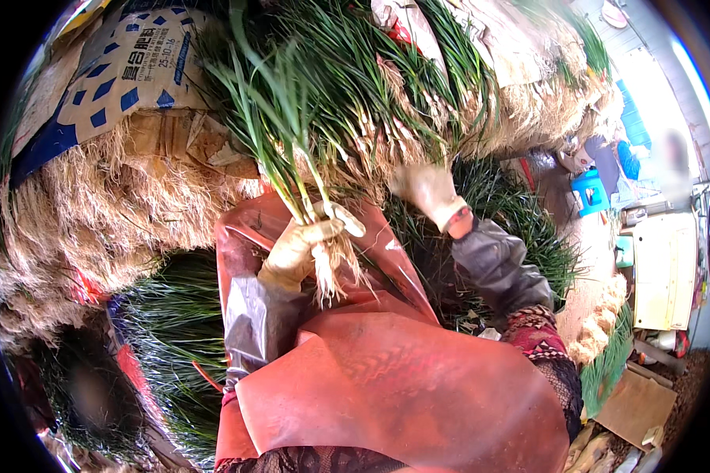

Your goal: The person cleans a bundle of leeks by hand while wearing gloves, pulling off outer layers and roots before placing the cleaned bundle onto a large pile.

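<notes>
My left hand (312,240), in a pale glove, is closed around a small bunch of spring onions (292,169). Their green leaves point up and away from me, while the pale, stringy roots hang below my fingers. To the right, my gloved right hand (426,191) is blurred by motion beside the heap of loose spring onions (379,118); its fingers cannot be made out. That heap lies just beyond my lap, with white stems and roots turned towards me.
A red-orange apron (402,378) covers my lap. Root-fringed stacks (110,205) rise at the left, partly under a printed white-and-blue sack (134,71). More green leaves (177,331) lie on both sides of me. Farther right stand a blue stool (590,191) and a cream-coloured panel (664,272).
</notes>
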The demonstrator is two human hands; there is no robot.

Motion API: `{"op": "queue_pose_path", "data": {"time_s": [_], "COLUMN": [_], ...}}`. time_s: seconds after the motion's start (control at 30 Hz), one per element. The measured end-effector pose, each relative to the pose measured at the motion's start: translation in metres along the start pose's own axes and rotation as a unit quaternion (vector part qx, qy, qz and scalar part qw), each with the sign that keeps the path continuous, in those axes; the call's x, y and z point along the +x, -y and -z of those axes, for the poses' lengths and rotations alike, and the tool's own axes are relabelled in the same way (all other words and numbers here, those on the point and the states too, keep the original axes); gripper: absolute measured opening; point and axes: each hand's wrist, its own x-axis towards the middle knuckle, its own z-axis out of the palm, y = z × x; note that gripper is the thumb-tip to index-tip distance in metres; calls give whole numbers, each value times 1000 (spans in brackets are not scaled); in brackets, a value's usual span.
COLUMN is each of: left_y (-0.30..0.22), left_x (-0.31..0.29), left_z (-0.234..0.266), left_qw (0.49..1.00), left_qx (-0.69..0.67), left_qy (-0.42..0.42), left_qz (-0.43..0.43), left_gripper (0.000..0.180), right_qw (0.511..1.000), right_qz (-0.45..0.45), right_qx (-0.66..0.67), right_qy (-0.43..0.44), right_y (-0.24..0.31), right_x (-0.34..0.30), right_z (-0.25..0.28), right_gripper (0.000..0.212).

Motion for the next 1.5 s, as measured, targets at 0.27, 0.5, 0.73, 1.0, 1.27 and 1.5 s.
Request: {"op": "queue_pose_path", "data": {"time_s": [0.27, 0.5, 0.73, 1.0, 1.27, 1.5], "left_y": [24, 35, 45, 41, 51, 42], "left_x": [43, 49, 26, 17, 19, 1], "left_z": [17, -6, -11, -9, 3, -6], "left_qw": [968, 968, 987, 980, 981, 964], "left_qx": [74, -53, -122, -188, -181, -252], "left_qy": [-219, -243, -70, -57, -62, -61], "left_qz": [-96, 15, -84, -20, -24, -55], "left_gripper": [35, 22, 24, 28, 25, 17], "right_qw": [915, 742, 916, 992, 739, 880], "right_qz": [-119, -41, -159, -18, -40, -47], "right_qx": [356, 665, 332, 104, 648, 348], "right_qy": [-144, -78, -161, -72, 181, -320], "right_y": [-13, 66, 40, 30, 65, 61], "right_x": [106, 37, 35, -27, 38, 60], "right_z": [5, -4, -16, 19, 58, 7], "right_gripper": [27, 19, 23, 33, 28, 23]}}
